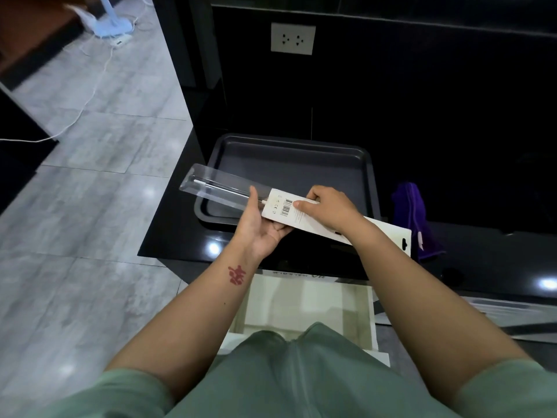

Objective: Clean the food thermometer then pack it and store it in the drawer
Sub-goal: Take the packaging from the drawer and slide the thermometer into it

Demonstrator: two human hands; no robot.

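Observation:
The food thermometer's thin probe point(211, 184) lies inside a clear plastic blister tray point(217, 184) that sticks out to the left of a white cardboard sleeve point(313, 217) with a barcode. My left hand point(262, 224) grips the package from below where the plastic meets the card. My right hand point(327, 208) presses on top of the white sleeve. The package hangs above the black counter, slanting from upper left to lower right. Below it, an open pale drawer point(307, 306) shows between my arms.
A dark baking tray point(289, 152) sits on the glossy black counter point(168, 236) behind the package. A purple cloth point(411, 212) lies to the right. A wall socket point(293, 39) is on the black backsplash. Grey tiled floor with a white cable and a fan base lies left.

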